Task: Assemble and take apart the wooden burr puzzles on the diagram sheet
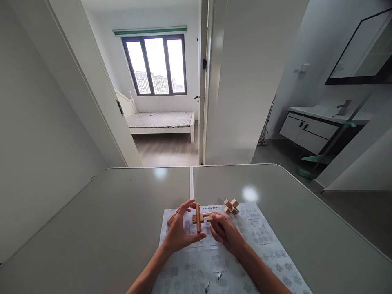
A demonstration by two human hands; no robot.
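My left hand (180, 230) grips an upright wooden puzzle piece (198, 224) by its two ends, between the thumb below and the fingers above. Across it lies a second wooden puzzle piece (206, 215) with a notch, and its right end is pinched in my right hand (225, 230). The two pieces form a cross above a printed instruction sheet (196, 259). Partly behind my left hand lies more wood (171, 219), mostly hidden. An assembled wooden burr puzzle (231, 206) rests at the sheet's top edge, beyond my right hand.
The sheet lies on a glossy grey-green table (101, 237) with a pale seam (191, 183) and a raised light rim. Small dark marks or bits (207, 287) show near the sheet's lower part. Past the table are a doorway, a bed (162, 120) and a washbasin cabinet (309, 128).
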